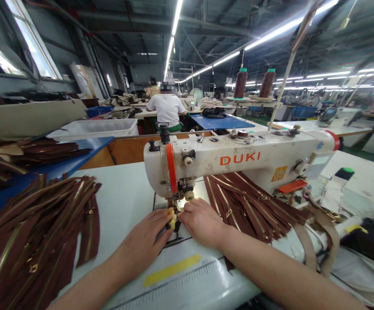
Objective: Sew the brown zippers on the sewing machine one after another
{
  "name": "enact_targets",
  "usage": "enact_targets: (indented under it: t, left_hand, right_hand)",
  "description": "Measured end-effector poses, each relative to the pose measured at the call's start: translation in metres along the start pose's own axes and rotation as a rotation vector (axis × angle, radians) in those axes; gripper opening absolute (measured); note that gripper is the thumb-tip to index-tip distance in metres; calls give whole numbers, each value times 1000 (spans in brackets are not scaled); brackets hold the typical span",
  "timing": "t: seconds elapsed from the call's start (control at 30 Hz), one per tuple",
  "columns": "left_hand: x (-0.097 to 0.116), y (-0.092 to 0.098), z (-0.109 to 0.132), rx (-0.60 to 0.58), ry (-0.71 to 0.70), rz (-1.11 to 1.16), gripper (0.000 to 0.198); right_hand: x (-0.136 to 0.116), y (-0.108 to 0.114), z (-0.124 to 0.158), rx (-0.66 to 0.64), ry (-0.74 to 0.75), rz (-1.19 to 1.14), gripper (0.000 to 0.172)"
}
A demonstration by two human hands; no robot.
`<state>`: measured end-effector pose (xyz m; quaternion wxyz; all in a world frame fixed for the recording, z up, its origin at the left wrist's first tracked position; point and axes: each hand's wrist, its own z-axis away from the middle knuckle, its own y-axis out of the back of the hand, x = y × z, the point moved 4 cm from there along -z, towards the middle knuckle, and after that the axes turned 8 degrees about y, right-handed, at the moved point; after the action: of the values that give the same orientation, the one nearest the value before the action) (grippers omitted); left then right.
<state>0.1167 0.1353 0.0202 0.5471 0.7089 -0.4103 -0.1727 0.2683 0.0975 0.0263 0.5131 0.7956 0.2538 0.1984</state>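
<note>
My left hand [148,234] is at the needle area of a white sewing machine [206,155], its fingers pressed together and the thumb below them. Its fingertips touch a small yellow strip [173,220] beside the presser foot. Close on the other side, my right hand [202,221] has its fingers curled in a pinch; what lies under either hand's fingertips is hidden. A pile of brown zippers [248,206] with gold teeth lies behind my right forearm, under the machine arm. Another heap of brown zippers [54,224] spreads to the left of my left hand.
A ruler scale [180,282] and yellow tape [172,270] mark the table's near side. More zippers lie on a blue board [99,144] at left, near a white bin [96,130]. Thread cones [240,84] stand behind the machine. A person in a white shirt [166,107] sits ahead.
</note>
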Motion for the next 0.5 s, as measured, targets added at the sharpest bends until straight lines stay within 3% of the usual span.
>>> enact_targets:
  t: [0.5]
  left_hand:
    - [3, -1, -10, 40, 35, -5, 31]
  right_hand:
    - [0, 5, 2, -19, -43, -47, 16]
